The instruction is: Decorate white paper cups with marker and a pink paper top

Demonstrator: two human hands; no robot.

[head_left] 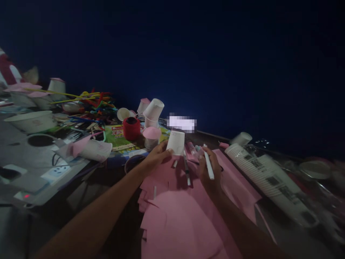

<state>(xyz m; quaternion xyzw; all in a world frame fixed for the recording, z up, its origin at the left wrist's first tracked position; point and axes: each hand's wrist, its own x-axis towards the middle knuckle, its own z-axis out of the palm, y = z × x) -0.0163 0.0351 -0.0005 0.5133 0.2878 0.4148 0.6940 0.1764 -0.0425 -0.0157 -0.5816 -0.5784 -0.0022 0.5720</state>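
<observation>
My left hand (158, 157) is closed on the side of a white paper cup (176, 143), which stands mouth down above pink paper sheets (183, 212). Some faint marks show near the cup's upper end. In my right hand (215, 172) is a white pen (208, 164), slanting across the fingers and apart from the cup. Between my hands a dark-and-clear pen (187, 167) lies on the pink paper, beside a small white piece (175, 164).
At right lies a long stack of nested paper cups (269, 183) in clear wrap. To the left are a red yarn roll (131, 128), a cup with a pink round top (151, 138), tangled coloured pipe cleaners (99, 100), a paper bowl (31, 121) and a power strip (56, 172).
</observation>
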